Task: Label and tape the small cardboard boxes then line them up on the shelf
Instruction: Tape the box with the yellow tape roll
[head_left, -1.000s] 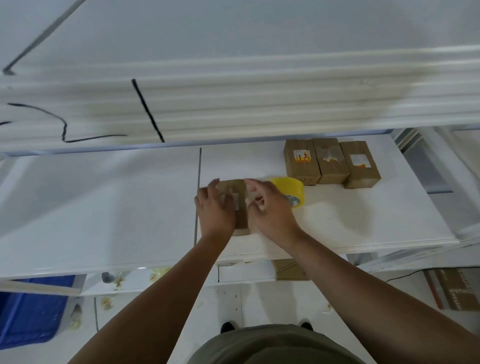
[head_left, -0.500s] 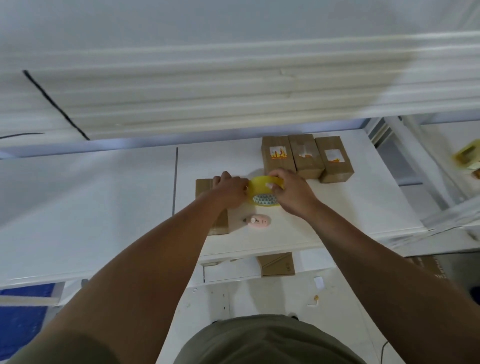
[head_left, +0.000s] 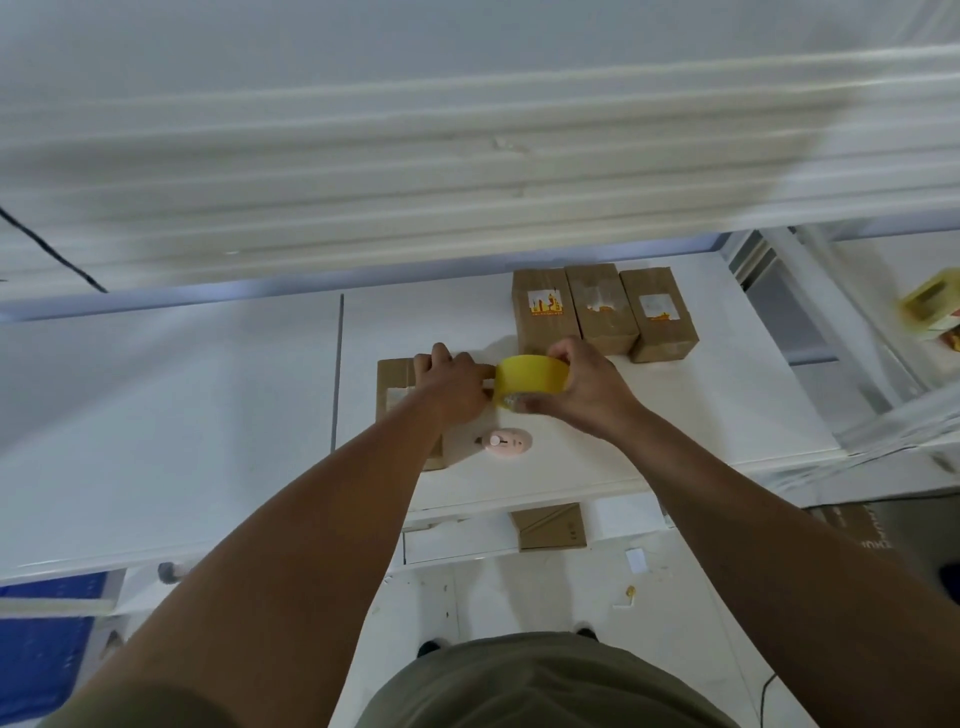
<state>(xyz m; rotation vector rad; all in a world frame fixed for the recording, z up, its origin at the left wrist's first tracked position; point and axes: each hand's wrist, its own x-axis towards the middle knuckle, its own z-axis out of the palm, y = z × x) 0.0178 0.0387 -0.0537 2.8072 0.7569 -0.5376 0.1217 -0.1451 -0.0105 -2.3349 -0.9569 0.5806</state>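
Observation:
My right hand (head_left: 584, 389) grips a yellow tape roll (head_left: 531, 380) held on edge just above the white shelf (head_left: 701, 415). At the roll's left side, my left hand (head_left: 451, 385) pinches the tape end with thumb and forefinger. Under my left hand and forearm lies a small cardboard box (head_left: 396, 384), partly hidden. Three small labelled boxes (head_left: 543, 309) (head_left: 601, 306) (head_left: 658, 314) stand side by side at the back right of the shelf.
A small pink object (head_left: 506, 442) lies on the shelf near its front edge, below the roll. An upper shelf (head_left: 467, 182) overhangs the back. Below the shelf sit another cardboard box (head_left: 549, 526) and a blue crate (head_left: 47, 649). A yellow item (head_left: 930, 301) is far right.
Both hands left the top of the box. My right hand picked up the yellow roll and turned it on edge; my left hand moved to its left side.

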